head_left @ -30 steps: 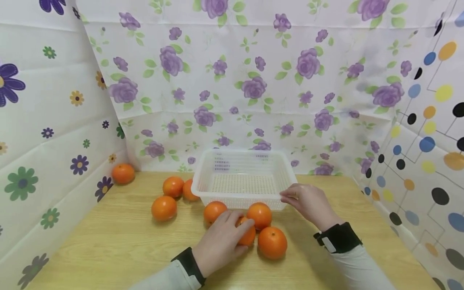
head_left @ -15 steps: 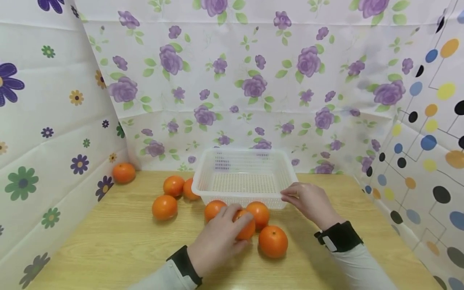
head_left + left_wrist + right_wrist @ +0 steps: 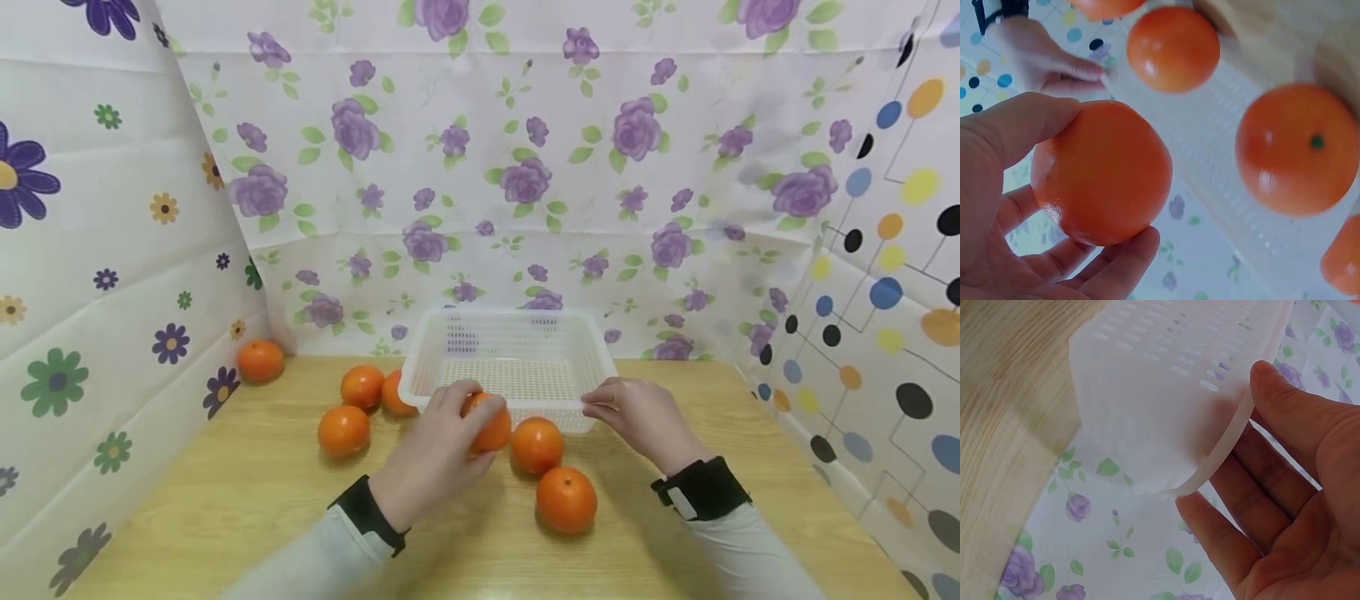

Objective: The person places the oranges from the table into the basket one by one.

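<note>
Head — above, facing forward-down | wrists — close | all share basket

Has carried the gripped orange with the left hand forward and slightly leftward from beside another orange, now overlapping the basket's near rim in the head view.

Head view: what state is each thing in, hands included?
White perforated plastic basket, upright on the pale wooden table.
Held round orange fruit, gripped, outside the basket.
Other round orange fruits, resting on the table.
Left hand, curled round the held fruit.
Right hand, pinching the basket's near right rim corner.
White rose-print cloth backdrop, hanging, creased.
</note>
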`<state>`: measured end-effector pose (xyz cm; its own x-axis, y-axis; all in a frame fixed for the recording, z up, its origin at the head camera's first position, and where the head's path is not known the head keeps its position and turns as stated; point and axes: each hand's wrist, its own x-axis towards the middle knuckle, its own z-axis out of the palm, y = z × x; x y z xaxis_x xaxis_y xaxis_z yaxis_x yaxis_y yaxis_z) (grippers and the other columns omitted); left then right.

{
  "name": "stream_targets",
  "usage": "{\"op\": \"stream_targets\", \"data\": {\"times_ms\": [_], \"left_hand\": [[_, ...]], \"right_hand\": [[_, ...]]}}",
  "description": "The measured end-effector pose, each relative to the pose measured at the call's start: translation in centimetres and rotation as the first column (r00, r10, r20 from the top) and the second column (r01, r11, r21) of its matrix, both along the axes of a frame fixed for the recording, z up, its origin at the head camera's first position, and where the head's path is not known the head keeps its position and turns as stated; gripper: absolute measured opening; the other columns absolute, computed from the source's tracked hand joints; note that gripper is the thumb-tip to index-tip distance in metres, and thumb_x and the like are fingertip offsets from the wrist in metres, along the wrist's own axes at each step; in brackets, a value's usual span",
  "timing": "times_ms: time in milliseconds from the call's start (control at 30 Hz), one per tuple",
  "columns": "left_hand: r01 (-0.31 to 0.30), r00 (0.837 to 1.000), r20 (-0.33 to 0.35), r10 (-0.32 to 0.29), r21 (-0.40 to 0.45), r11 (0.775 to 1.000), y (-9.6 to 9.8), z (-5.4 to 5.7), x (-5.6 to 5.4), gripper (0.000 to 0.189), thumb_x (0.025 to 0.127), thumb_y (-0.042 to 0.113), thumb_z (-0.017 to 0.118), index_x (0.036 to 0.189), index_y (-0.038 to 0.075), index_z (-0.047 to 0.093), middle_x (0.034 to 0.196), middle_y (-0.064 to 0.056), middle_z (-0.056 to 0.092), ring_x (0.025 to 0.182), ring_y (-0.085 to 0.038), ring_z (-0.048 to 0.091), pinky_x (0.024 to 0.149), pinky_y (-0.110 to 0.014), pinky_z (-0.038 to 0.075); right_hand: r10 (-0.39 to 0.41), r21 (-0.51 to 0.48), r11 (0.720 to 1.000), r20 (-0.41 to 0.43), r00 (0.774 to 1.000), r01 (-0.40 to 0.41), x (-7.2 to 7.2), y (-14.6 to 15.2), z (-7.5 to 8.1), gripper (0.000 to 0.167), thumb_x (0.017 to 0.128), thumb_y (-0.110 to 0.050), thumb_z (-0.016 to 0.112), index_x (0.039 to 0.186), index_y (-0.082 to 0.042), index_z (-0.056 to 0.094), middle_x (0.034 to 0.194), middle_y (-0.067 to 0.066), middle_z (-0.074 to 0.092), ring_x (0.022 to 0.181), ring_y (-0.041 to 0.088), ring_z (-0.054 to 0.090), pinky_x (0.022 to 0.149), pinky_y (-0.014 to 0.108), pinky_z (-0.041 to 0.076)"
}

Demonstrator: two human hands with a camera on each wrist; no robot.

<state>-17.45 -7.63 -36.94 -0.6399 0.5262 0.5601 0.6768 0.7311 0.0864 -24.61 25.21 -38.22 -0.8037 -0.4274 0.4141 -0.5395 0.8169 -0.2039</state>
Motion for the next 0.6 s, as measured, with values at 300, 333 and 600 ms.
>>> {"op": "stream_targets", "data": {"times_ms": [300, 333, 600], "left_hand": [[-0.05, 0.999, 0.013, 0.05, 0.01, 0.999, -1.0, 2.7, -2.2, 0.059, 0.089, 0.021, 0.095, 0.139, 0.015, 0.066, 0.137, -0.02, 0.058, 0.114, -0.041, 0.061, 0.091, -0.047, 0.062], [-0.065, 0.998, 0.023, 0.065, 0.005, 0.998, -1.1, 2.9, -2.4, 0.059, 0.09, 0.022, 0.095, 0.14, 0.015, 0.066, 0.139, -0.021, 0.057, 0.115, -0.042, 0.061, 0.091, -0.047, 0.063], [-0.155, 0.981, 0.118, 0.155, -0.008, 0.988, -1.6, 3.8, -4.5, 0.064, 0.093, 0.025, 0.092, 0.149, 0.014, 0.065, 0.144, -0.019, 0.056, 0.116, -0.037, 0.06, 0.088, -0.043, 0.064]], "right_hand": [[0.003, 0.011, 1.0, -0.017, 1.0, -0.003, -0.2, 0.0, -0.1, 0.018, 0.095, -0.021, 0.089, 0.109, -0.011, 0.088, 0.096, 0.0, 0.081, 0.084, 0.02, 0.075, 0.08, 0.047, 0.064], [0.005, 0.009, 1.0, -0.019, 1.0, -0.005, -0.2, 0.0, -0.1, 0.018, 0.095, -0.021, 0.089, 0.109, -0.011, 0.088, 0.096, 0.0, 0.081, 0.084, 0.02, 0.075, 0.08, 0.047, 0.064], [0.003, 0.005, 1.0, -0.014, 1.0, -0.003, -0.2, 0.0, -0.2, 0.018, 0.095, -0.021, 0.089, 0.11, -0.01, 0.088, 0.095, -0.001, 0.081, 0.083, 0.019, 0.075, 0.079, 0.046, 0.064]]}}
